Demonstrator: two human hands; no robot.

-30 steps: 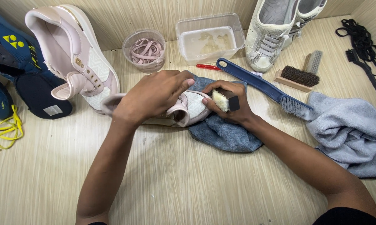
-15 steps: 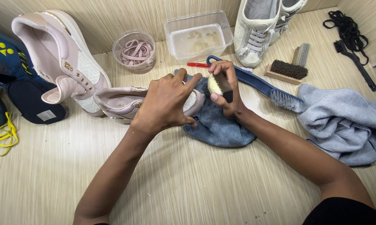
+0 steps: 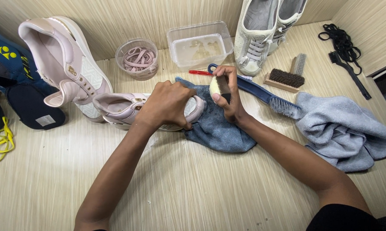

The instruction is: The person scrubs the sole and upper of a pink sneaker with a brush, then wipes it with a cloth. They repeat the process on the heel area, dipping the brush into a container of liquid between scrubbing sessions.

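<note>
Pink laces (image 3: 138, 57) in round tub (image 3: 137, 74)

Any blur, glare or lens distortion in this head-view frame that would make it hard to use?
Head view: lighting even and soft, only faint shadows under the left hand and pink sneaker; right hand and small brush sharp, no motion blur; mild wide-angle bending at the edges; no glare, even on the clear plastic tub.

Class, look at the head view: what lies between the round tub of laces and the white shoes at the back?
A clear rectangular tub of cloudy water sits between them, in the head view.
</note>
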